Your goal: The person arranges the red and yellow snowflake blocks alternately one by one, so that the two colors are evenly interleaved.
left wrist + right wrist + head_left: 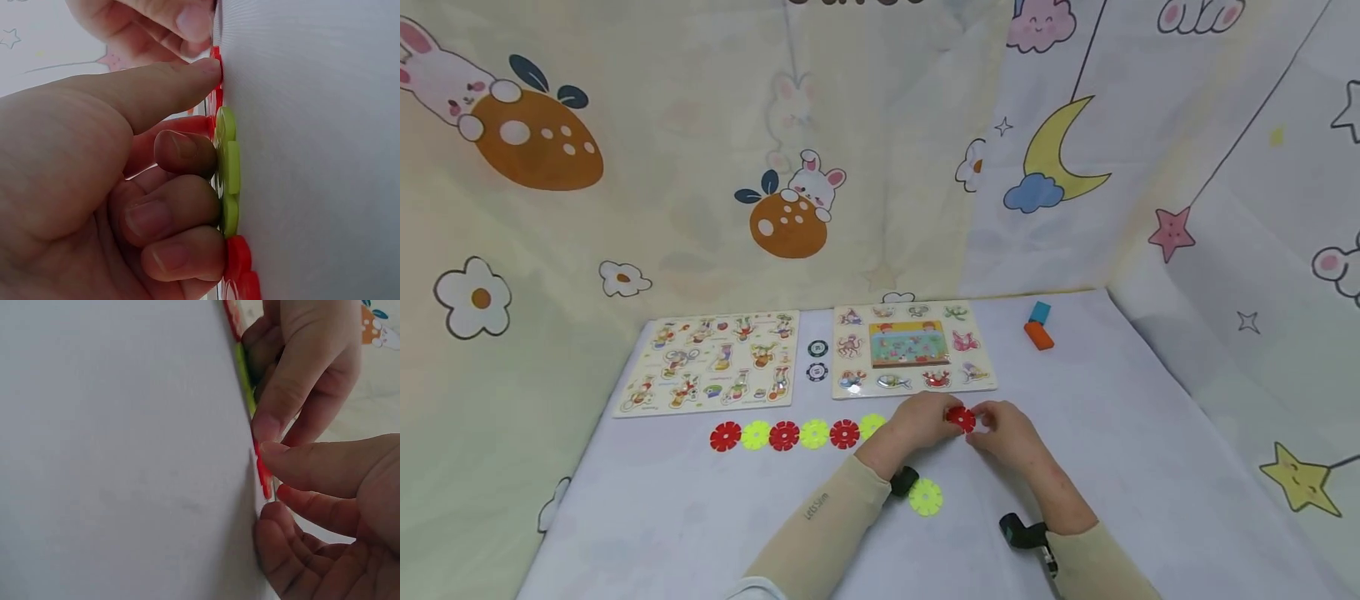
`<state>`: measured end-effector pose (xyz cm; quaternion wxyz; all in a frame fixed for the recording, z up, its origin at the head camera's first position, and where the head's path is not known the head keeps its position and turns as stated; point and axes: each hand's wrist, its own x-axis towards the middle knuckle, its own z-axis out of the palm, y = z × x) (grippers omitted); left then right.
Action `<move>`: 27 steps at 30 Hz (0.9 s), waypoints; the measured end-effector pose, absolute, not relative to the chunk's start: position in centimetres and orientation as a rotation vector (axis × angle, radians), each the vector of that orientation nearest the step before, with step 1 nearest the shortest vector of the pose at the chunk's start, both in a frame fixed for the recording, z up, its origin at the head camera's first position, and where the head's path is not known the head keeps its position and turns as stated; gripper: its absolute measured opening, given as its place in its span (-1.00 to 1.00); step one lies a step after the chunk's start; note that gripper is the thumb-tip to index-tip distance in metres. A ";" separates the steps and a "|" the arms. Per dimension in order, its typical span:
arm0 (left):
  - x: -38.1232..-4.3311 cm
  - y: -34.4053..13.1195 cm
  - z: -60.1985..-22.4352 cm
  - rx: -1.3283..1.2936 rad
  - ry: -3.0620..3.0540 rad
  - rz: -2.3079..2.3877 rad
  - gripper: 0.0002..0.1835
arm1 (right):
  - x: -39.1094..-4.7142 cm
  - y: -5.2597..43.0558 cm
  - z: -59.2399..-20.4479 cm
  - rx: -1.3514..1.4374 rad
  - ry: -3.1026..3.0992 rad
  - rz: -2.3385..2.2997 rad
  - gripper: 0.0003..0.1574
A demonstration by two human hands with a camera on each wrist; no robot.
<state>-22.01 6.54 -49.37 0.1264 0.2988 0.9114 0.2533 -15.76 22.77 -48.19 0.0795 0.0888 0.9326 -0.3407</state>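
A red notched plastic interlocking disc (961, 419) lies at the right end of a row of alternating red and yellow-green discs. My left hand (922, 423) pinches it from the left with thumb and index finger, the other fingers curled beside the yellow-green disc (230, 169). From the right, my right hand (1013, 435) has thumb and index fingertips at the disc's edge, one on each side of it. In the right wrist view the red disc (265, 477) shows edge-on between the fingers. Another yellow-green disc (926, 497) lies apart, just below the left wrist.
Behind the row stand two picture puzzle boards, the left one (658, 375) and the right one (913, 312). Two poker chips (817, 372) lie between them. An orange block (1039, 336) and a blue block (1040, 312) sit at the back right. Printed cloth walls (880, 167) border the table.
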 end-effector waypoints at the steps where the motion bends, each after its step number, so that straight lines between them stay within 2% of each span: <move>1: -22.0 6.5 -49.3 0.878 2.653 0.739 -0.56 | -15.4 22.5 -47.9 0.276 2.777 -1.026 -0.48; 4: -22.0 6.4 -49.2 0.891 2.651 0.737 -0.55 | -13.5 21.4 -47.2 0.278 2.730 -1.031 -0.58; 7: -22.0 6.4 -49.2 0.899 2.664 0.713 -0.56 | -11.4 19.8 -46.9 0.154 2.686 -1.008 -0.64; 12: -21.9 6.3 -49.3 0.894 2.668 0.701 -0.57 | -8.8 16.7 -47.6 -0.155 2.743 -0.894 -0.49; 18: -22.0 6.3 -49.4 0.903 2.673 0.705 -0.57 | -8.0 14.6 -48.6 -0.180 2.877 -0.867 -0.53; 23: -22.0 6.3 -49.7 0.901 2.680 0.711 -0.59 | -7.8 14.1 -48.7 -0.217 2.813 -0.983 -0.73; 25: -21.9 6.3 -49.8 0.898 2.679 0.716 -0.59 | -7.6 14.0 -48.6 -0.215 2.793 -1.006 -0.72; 27: -21.8 6.3 -49.7 0.890 2.672 0.730 -0.59 | -7.3 13.8 -48.4 -0.189 2.790 -0.990 -0.60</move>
